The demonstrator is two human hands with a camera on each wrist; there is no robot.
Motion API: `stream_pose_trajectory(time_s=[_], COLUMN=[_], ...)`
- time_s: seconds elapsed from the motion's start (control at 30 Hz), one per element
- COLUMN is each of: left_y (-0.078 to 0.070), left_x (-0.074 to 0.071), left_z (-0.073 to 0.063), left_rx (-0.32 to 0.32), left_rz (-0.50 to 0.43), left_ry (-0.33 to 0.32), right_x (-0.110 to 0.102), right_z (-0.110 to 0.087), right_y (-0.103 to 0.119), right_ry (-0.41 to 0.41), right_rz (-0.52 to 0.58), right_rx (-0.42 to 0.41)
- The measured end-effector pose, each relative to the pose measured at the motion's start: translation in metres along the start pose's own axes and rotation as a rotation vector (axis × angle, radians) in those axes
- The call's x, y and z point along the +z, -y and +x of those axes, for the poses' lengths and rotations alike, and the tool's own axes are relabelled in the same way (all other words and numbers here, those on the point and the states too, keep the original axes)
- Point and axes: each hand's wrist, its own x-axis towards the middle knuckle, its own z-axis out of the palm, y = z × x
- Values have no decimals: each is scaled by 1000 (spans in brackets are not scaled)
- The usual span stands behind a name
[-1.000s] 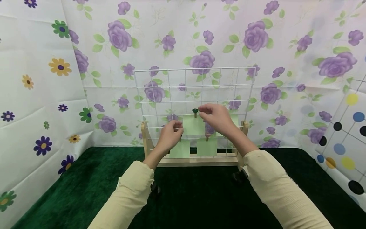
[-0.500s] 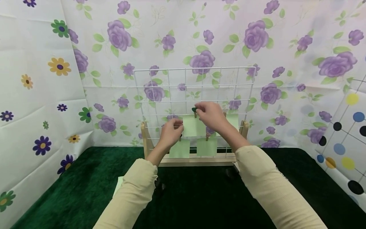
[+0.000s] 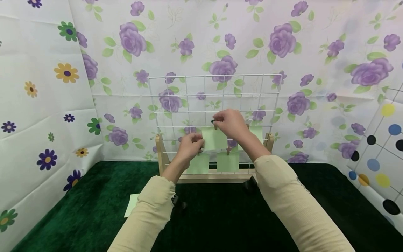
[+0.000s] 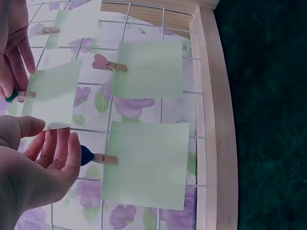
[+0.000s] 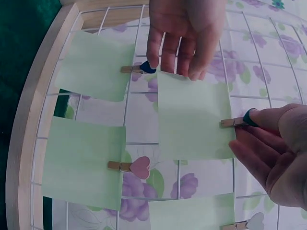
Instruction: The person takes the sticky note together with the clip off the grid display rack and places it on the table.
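- Purple-rose sheeting [image 3: 189,24] behind, dark green cloth [image 3: 214,217] below; white wire grid [image 3: 205,76] standing in a wooden base [image 3: 214,179].
- Right wrist view: my right hand [image 5: 283,158] pinches the green heart clip [image 5: 235,121]; head view mostly hides it behind my fingers.
- Clip sits on the top edge of the middle note [image 5: 192,120]. My left hand [image 4: 41,177] pinches its left edge, thumb in front.
- Blue heart clip [image 4: 86,155] just below that hand, clear in wrist views.
- Head view alone catches a loose note [image 3: 131,205] beside my left sleeve [image 3: 145,210].
- Can't tell if the green heart clip also bites wire.
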Motion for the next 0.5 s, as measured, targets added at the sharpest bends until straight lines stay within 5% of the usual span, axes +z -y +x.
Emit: stream_pose_trajectory(time_s=[0.5], left_y=[-2], left_x=[0], left_z=[0], left_rx=[32], left_rz=[41], left_ry=[-35], right_x=[7], right_z=[4], right_y=[-9], right_ry=[-68], right_rz=[38], right_rx=[3])
